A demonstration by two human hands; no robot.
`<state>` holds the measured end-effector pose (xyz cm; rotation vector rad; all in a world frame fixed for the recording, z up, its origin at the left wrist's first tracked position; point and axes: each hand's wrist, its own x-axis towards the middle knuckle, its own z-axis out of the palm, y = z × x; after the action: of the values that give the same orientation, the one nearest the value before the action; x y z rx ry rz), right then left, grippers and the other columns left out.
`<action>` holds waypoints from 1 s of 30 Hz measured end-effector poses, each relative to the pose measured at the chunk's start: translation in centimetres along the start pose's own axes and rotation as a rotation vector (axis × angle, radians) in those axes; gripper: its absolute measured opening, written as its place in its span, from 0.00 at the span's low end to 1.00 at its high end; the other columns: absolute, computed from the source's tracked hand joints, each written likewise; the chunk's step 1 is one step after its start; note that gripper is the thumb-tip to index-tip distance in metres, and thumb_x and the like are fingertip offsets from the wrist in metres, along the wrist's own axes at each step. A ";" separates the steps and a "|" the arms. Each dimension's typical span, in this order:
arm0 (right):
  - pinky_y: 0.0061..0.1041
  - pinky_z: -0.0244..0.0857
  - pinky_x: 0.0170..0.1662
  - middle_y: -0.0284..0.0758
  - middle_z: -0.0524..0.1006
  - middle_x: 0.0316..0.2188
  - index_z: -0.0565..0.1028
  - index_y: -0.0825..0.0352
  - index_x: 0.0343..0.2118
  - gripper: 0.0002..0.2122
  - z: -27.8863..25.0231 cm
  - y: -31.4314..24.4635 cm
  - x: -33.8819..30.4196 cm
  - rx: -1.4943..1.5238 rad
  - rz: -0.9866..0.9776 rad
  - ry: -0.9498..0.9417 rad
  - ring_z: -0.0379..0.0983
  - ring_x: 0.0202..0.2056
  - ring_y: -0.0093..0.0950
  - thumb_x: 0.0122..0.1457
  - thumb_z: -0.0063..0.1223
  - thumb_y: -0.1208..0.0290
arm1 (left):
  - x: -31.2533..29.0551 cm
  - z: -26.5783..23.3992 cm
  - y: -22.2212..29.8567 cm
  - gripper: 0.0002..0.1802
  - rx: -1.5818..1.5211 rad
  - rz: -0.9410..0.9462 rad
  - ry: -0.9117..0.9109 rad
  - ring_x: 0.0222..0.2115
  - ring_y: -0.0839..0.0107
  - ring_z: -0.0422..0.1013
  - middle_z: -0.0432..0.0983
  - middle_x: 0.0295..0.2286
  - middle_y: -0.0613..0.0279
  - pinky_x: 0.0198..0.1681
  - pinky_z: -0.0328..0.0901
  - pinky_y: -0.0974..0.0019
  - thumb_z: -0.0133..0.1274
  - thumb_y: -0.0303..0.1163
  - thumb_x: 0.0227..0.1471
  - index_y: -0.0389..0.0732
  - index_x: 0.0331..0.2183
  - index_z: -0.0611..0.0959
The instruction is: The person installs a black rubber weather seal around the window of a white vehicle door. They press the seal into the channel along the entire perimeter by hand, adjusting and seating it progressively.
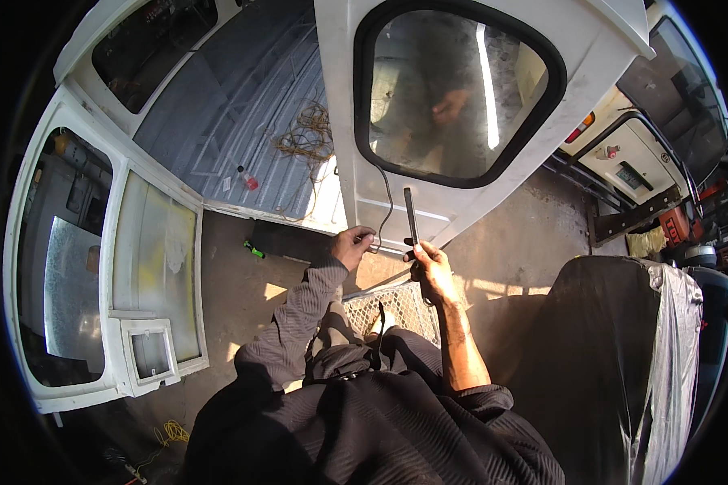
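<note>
In front of me is a white vehicle door [344, 89] with a window [433, 97] set in a thick black rubber seal [362, 97]. A thin dark cord [391, 198] hangs from the seal's lower left corner. My left hand [352, 246] pinches the lower part of this cord close to the door's bottom edge. Just to the right, my right hand [433, 275] is closed around a slim dark bar [411, 212], which points up toward the underside of the window. What the bar's lower end looks like is hidden in my fist.
A metal mesh step [425, 311] is beneath me. On the ribbed cargo floor [210, 105] lie tangled rope [307, 133] and a small bottle [247, 179]. Another white door [121, 234] swings out at left. A covered bulky object [590, 323] stands at right, with another vehicle [623, 153] behind.
</note>
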<state>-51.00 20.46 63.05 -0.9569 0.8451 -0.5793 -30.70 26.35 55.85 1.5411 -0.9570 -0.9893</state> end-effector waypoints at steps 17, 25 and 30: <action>0.21 0.65 0.35 0.39 0.77 0.28 0.75 0.65 0.46 0.18 1.5 0.0 7.5 -0.598 -0.083 0.492 0.72 0.31 0.23 0.53 0.56 0.62 | 12.1 3.4 -0.7 0.21 -0.549 0.014 0.072 0.30 0.83 0.64 0.73 0.29 0.73 0.36 0.61 0.77 0.50 0.46 0.55 0.39 0.41 0.79; 0.26 0.68 0.38 0.46 0.79 0.30 0.76 0.64 0.44 0.17 3.2 -0.4 8.1 -0.669 -0.090 0.572 0.77 0.34 0.31 0.52 0.56 0.62 | 13.1 2.5 -0.1 0.15 -0.686 0.055 -0.021 0.30 0.77 0.71 0.75 0.31 0.65 0.36 0.69 0.72 0.51 0.36 0.56 0.34 0.39 0.78; 0.25 0.67 0.34 0.43 0.79 0.29 0.75 0.68 0.44 0.17 1.4 0.0 9.5 -0.543 -0.072 0.452 0.75 0.29 0.27 0.52 0.57 0.67 | 13.5 1.8 1.0 0.14 -0.672 0.045 -0.043 0.30 0.71 0.74 0.76 0.30 0.60 0.34 0.73 0.66 0.49 0.34 0.57 0.32 0.38 0.78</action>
<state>-44.55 14.02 60.10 -1.3777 1.4213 -0.6540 -27.80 13.00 54.97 0.9334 -0.5899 -1.1637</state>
